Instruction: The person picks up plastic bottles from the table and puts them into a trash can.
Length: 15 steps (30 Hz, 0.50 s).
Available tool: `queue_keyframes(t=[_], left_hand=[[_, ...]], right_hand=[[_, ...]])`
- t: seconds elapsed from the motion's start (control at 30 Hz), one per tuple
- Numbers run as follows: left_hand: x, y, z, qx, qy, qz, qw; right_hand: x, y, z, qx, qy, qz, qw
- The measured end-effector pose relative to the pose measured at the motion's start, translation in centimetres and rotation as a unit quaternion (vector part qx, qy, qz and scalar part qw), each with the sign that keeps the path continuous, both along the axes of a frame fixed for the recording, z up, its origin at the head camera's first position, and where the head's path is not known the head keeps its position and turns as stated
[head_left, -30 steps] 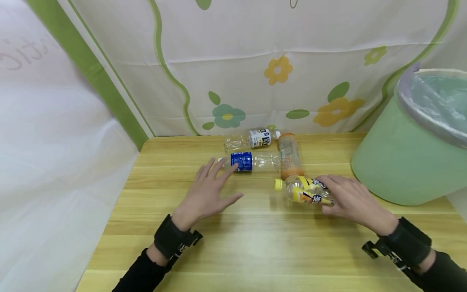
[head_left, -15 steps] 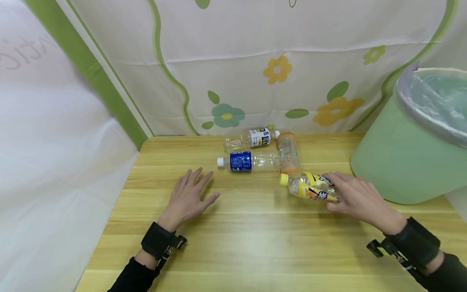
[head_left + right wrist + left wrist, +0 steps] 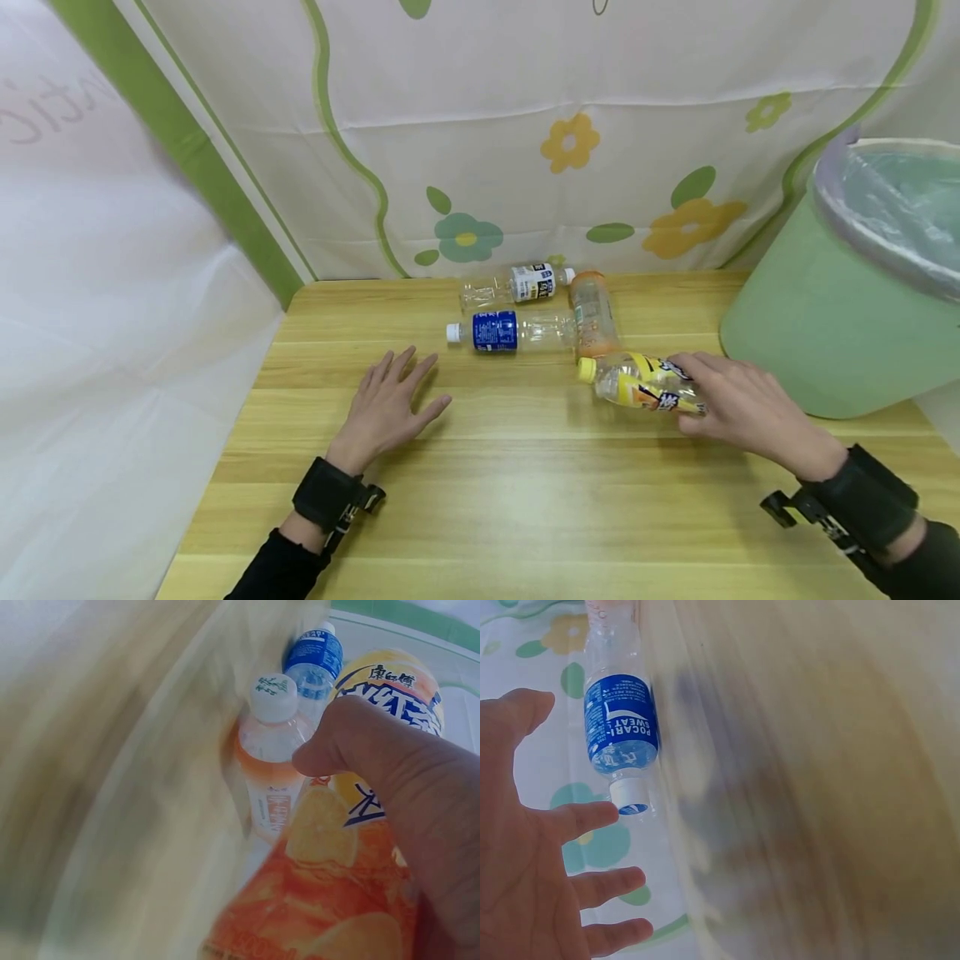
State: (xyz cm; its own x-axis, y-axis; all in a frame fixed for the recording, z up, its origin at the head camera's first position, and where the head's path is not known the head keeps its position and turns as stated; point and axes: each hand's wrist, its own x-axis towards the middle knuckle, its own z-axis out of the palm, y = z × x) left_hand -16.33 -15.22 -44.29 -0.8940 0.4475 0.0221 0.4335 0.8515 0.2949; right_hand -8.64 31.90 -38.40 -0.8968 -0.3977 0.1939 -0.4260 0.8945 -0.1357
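My right hand (image 3: pixel 742 408) grips the wide end of a plastic drink bottle (image 3: pixel 630 379) with a yellow cap and a yellow label. In the right wrist view my thumb (image 3: pixel 352 735) lies across the label, printed with lemon slices. The cap points left, close to a clear bottle with orange bands (image 3: pixel 594 317). My left hand (image 3: pixel 378 417) hovers low over the table at left, fingers spread, holding nothing. Ahead of it lies an empty water bottle with a blue label (image 3: pixel 495 331), white cap to the left. Behind that lies a clear bottle with a white label (image 3: pixel 532 282).
A tall pale green bin (image 3: pixel 817 317) with a clear plastic liner stands at the right, near my right hand. The wooden table (image 3: pixel 510 508) ends at the back against a white flowered curtain (image 3: pixel 375 67). White cloth (image 3: pixel 97 375) hangs along the left.
My left hand has drawn back from the blue-labelled bottle toward the lower left. My right hand has shifted slightly right with the yellow-capped bottle. The other bottles lie about where they were.
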Motion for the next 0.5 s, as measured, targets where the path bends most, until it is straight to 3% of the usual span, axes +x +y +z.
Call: queue_keyframes(t=[0.27, 0.5], left_hand=[[0.0, 0.1, 0.1, 0.002, 0.004, 0.0, 1.0], [-0.1, 0.0, 0.1, -0.002, 0.011, 0.003, 0.9999]], right_hand=[[0.0, 1.2, 2.9, 0.024, 0.022, -0.001, 0.999], [-0.2, 2.7, 7.5, 0.047, 0.029, -0.033, 0.998]])
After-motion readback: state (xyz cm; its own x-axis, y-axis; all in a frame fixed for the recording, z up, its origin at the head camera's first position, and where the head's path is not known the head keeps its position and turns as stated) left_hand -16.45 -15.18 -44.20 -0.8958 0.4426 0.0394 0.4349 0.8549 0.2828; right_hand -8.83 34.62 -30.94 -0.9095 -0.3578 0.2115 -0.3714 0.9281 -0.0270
